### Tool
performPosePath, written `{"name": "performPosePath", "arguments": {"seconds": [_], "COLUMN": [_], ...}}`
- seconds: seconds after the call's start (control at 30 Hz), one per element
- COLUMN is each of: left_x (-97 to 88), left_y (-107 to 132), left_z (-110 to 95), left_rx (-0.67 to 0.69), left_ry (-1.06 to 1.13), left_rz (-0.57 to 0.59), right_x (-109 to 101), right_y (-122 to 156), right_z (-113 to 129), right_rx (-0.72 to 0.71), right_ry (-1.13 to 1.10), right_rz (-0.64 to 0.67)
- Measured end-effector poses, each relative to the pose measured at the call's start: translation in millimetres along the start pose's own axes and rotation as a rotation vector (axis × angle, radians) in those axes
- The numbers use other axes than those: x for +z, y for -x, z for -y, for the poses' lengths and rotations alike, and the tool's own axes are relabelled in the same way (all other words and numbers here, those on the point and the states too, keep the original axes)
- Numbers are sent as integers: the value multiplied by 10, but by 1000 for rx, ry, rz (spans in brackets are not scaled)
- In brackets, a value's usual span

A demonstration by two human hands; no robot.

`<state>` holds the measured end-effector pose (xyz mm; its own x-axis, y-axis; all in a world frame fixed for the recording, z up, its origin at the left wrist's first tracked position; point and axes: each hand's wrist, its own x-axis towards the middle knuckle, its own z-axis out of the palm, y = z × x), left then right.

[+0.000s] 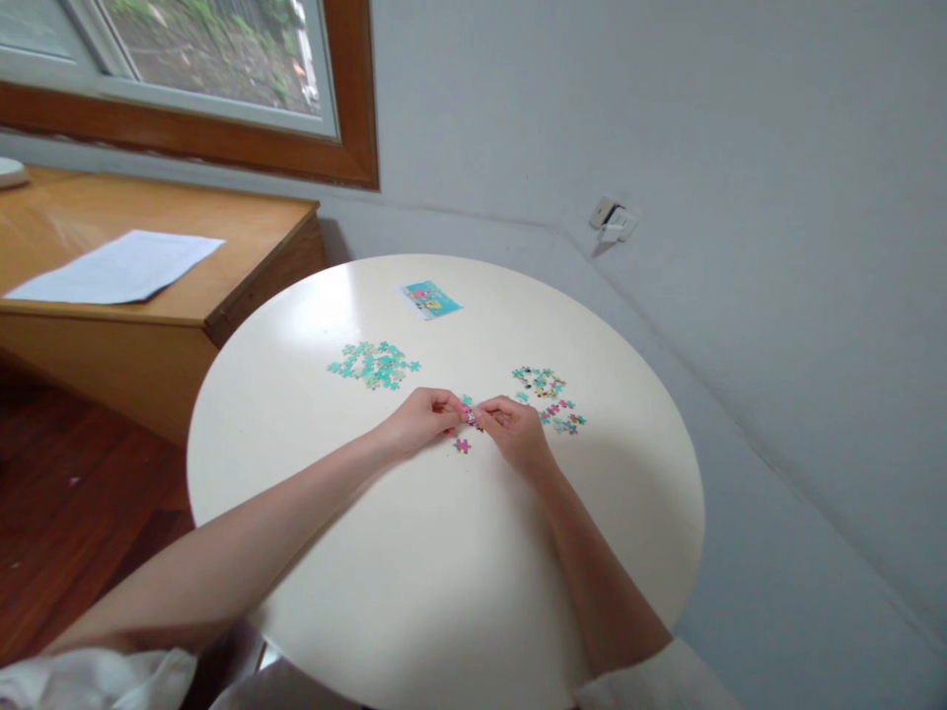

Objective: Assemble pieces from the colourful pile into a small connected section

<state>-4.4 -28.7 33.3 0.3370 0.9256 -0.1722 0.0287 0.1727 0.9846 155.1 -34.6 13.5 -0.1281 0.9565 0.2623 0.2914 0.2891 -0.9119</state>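
Observation:
Over the middle of the round white table (pixel 414 552), my left hand (pixel 425 416) and my right hand (pixel 514 429) meet fingertip to fingertip. Both pinch small pink and patterned jigsaw puzzle pieces (pixel 471 415) between them; whether these are joined is too small to tell. Just below the fingers lies a loose pink puzzle piece (pixel 462 446). Left of my left hand spreads a pile of teal and pale green puzzle pieces (pixel 375 365). Beyond my right hand sits a group of mixed teal, pink and dark pieces (pixel 540 381), with pink and teal pieces (pixel 563 418) nearer to it.
A small colourful picture card (pixel 430 300) lies near the table's far edge. At the left stands a wooden desk (pixel 266 232) with a white paper sheet (pixel 122 266) on it. A wall with a socket (pixel 614 219) rises behind and to the right.

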Motion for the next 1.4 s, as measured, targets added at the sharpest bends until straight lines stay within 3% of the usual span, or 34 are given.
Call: {"name": "performPosePath", "arguments": {"seconds": [0.43, 1.4], "left_x": [-13, -19], "left_y": [2, 18], "left_z": [-19, -42], "left_rx": [-3, 44], "left_ry": [67, -18], "left_rz": [-4, -15], "right_x": [-3, -26], "right_y": [-3, -4], "right_z": [1, 14], "right_rx": [8, 47], "right_ry": [-5, 10], "right_rz": [-12, 32]}}
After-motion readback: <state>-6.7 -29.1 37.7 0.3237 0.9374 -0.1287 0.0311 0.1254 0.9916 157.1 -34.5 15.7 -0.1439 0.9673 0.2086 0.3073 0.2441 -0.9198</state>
